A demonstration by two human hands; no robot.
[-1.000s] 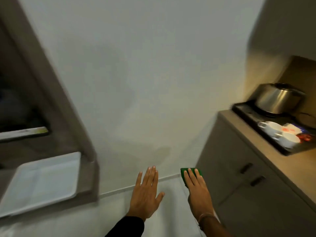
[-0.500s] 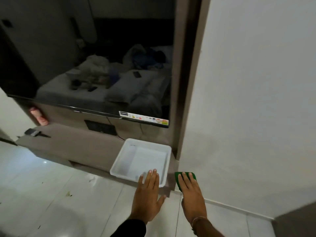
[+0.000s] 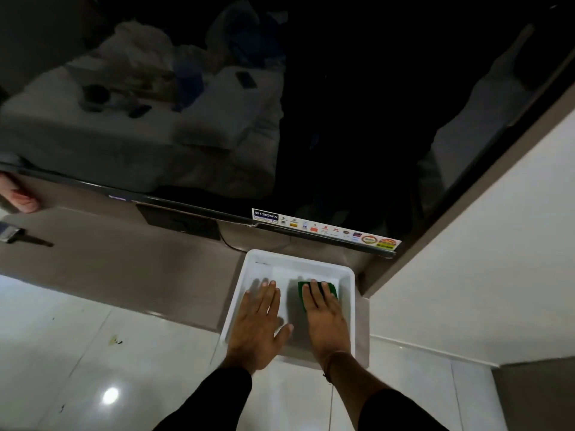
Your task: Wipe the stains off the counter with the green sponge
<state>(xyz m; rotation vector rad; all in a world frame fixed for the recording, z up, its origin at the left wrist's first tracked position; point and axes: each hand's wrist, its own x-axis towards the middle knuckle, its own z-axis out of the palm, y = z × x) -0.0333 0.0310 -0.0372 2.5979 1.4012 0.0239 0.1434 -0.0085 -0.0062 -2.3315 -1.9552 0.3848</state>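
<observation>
My right hand holds the green sponge under its fingers, palm down, above the right half of a white plastic tray. Only the sponge's far edge shows past my fingertips. My left hand is flat and spread, holding nothing, over the tray's left half. The tray sits at the right end of a brown counter below a large dark TV screen. I cannot tell whether the sponge touches the tray floor.
A dark brush-like tool lies at the counter's far left, beside a pink object. A white wall stands close on the right. Glossy white floor tiles with a few dark specks spread below the counter.
My view swung left from the bare wall and cabinet to the TV counter. Both hands, the right still on the sponge, moved forward and now hover over the white tray.
</observation>
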